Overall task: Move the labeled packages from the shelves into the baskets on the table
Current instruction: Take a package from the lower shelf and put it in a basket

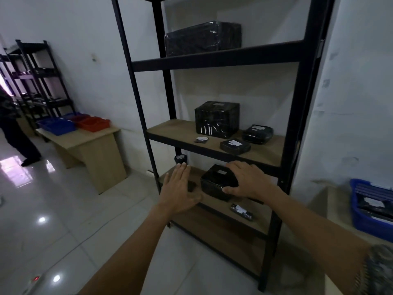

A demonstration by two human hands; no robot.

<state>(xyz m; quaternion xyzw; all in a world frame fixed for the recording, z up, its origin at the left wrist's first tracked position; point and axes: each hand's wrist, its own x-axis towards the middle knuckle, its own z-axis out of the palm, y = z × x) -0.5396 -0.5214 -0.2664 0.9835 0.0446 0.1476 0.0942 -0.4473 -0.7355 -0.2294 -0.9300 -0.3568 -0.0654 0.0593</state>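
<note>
A black wrapped package with a white label (217, 180) sits on a lower board of the black shelf unit (212, 60). My right hand (248, 182) rests on its right side, thumb at its front edge. My left hand (180, 186) is open just left of it, fingers spread, not gripping. On the same board lie a small round package (180, 159) at the back and a slim labeled package (241, 211) at the front. The board above holds a large black box (217, 119), two flat packages (235, 146) (257, 134) and a tiny one (201, 140).
A long wrapped package (202, 38) lies on the upper board. A blue basket (371, 211) with packages stands on a table at the right. Blue (57, 125) and red baskets (93, 123) sit on a wooden table at the left, where a person (17, 133) stands.
</note>
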